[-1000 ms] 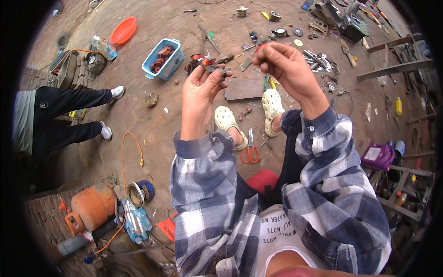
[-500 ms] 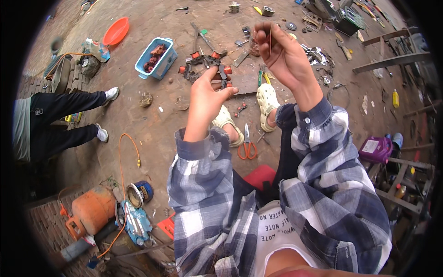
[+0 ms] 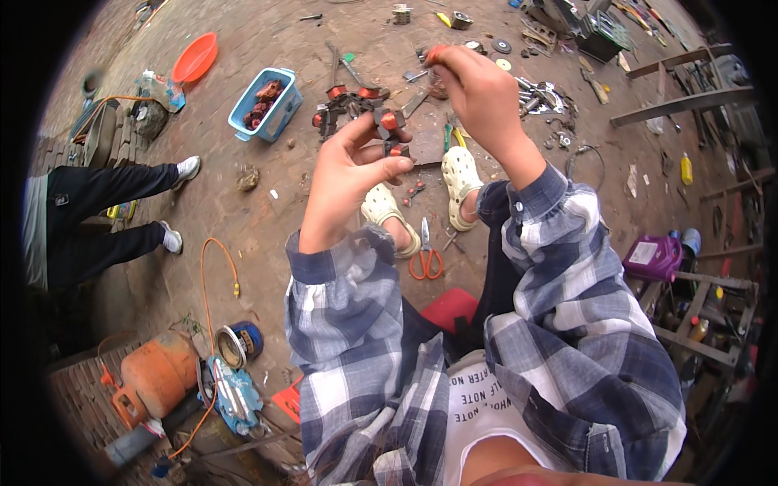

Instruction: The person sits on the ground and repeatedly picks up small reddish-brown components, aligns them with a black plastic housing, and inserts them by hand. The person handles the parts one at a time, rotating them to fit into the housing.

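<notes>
My left hand [image 3: 344, 186] is closed around the near side of a dark motor-like part [image 3: 399, 138] wound with orange-red wire coils. Its fingers hide some of that part. Another dark piece with similar coils [image 3: 348, 101] shows just beyond; I cannot tell whether the two are joined. Raised to the right, my right hand [image 3: 486, 89] has its fingers pinched at a small orange-red bit of wire [image 3: 436, 53]. Below, on the ground near my shoes, lie orange-handled scissors [image 3: 425, 255] and a few small coil scraps [image 3: 413, 190]. Green-handled pliers [image 3: 447, 138] lie by my right shoe.
A blue bin [image 3: 267, 105] with reddish scraps and an orange basin [image 3: 195, 57] stand ahead on the left. Another person's legs [image 3: 121, 186] are at the left. An orange gas cylinder [image 3: 158, 373] lies lower left. Metal parts [image 3: 539, 97] and a purple jug [image 3: 652, 257] are at the right.
My right hand has turned over and shifted slightly left and down, with its fingers now pointing left. My left hand keeps its hold on the coil-wound part. The whole view has shifted a little.
</notes>
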Demonstrator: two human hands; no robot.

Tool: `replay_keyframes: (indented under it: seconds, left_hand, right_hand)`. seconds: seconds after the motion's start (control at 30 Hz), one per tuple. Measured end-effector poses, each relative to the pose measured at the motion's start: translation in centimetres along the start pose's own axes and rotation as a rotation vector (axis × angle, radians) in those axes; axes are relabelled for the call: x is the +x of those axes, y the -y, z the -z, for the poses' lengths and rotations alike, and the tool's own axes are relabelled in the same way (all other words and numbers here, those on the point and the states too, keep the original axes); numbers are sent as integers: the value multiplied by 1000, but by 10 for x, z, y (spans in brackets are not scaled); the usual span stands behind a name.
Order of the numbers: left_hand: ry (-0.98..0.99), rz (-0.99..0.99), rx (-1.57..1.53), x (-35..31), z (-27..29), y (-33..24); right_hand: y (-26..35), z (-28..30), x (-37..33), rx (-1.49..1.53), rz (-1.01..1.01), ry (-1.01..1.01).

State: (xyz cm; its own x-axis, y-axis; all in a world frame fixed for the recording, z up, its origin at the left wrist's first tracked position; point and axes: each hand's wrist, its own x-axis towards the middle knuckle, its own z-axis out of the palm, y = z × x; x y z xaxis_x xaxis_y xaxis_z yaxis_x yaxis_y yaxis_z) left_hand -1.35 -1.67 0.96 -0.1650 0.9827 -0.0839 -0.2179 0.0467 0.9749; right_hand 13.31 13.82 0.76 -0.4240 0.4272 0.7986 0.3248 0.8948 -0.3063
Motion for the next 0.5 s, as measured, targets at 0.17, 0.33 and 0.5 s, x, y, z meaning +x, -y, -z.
replay_keyframes:
  seconds: [0.17,0.33,0.5]
  left_hand:
    - [-114,-118,2,2,11,-1]
    - [-237,-226,36,5,20,1]
    - [-359,-204,105,6,23,6]
  right_hand:
    - [-5,1,-10,54,182,384]
    - [12,10,-16,464,68,728]
    - [23,22,-9,1092,-344,994]
